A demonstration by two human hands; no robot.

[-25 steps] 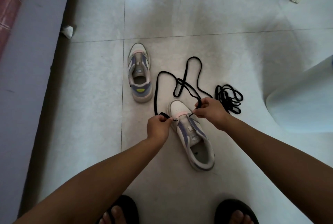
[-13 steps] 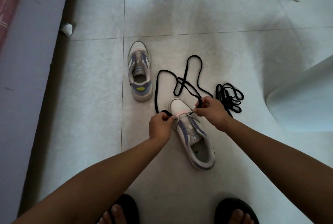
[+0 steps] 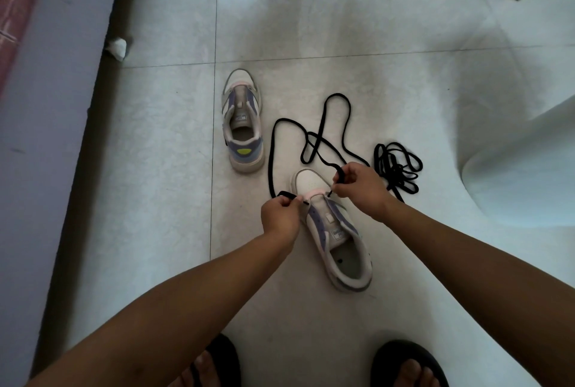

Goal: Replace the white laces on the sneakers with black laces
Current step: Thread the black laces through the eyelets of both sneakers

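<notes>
Left hand (image 3: 280, 215) pinching one run of the black lace (image 3: 334, 125) at the left side of the near sneaker (image 3: 337, 237); right hand (image 3: 361, 187) pinching the other run at the right side. Hands apart, one either side of the toe-end eyelets, probably to draw both ends even through the first pair. Slack trailing in loops on the floor (image 3: 155, 169) beyond the toe. Second lace (image 3: 398, 167) bundled just right of the right hand, untouched. Far sneaker (image 3: 242, 125) unlaced, standing ahead and left, well clear of both hands. No white laces in view.
</notes>
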